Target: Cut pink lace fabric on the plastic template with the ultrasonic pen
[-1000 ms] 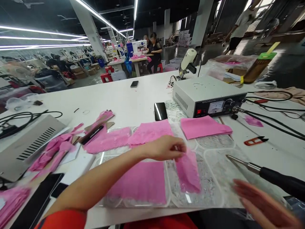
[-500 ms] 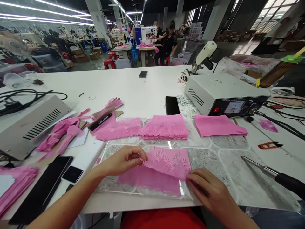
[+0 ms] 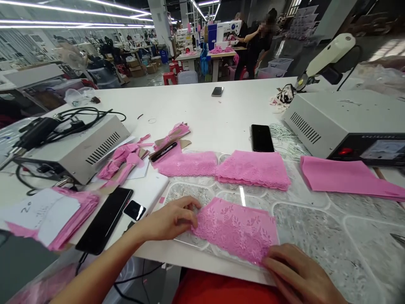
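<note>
A pink lace piece (image 3: 236, 230) lies flat on the clear plate (image 3: 316, 236) at the table's near edge. My left hand (image 3: 171, 219) pinches its left edge with curled fingers. My right hand (image 3: 297, 276) presses on its lower right corner, fingers bent and close together. Behind the piece sit two stacks of pink lace (image 3: 253, 169) and a stack of plain pink fabric (image 3: 344, 177).
A grey machine box (image 3: 348, 122) stands at the right, another grey box (image 3: 79, 145) with cables at the left. Black phones (image 3: 262, 138) lie on the white table (image 3: 196, 109). Pink scraps and a marker (image 3: 163, 152) lie left of the lace stacks. People work at sewing tables far behind.
My right hand came down onto the lace piece. Both hands spread it flat near the table edge. The view shifted left and closer.
</note>
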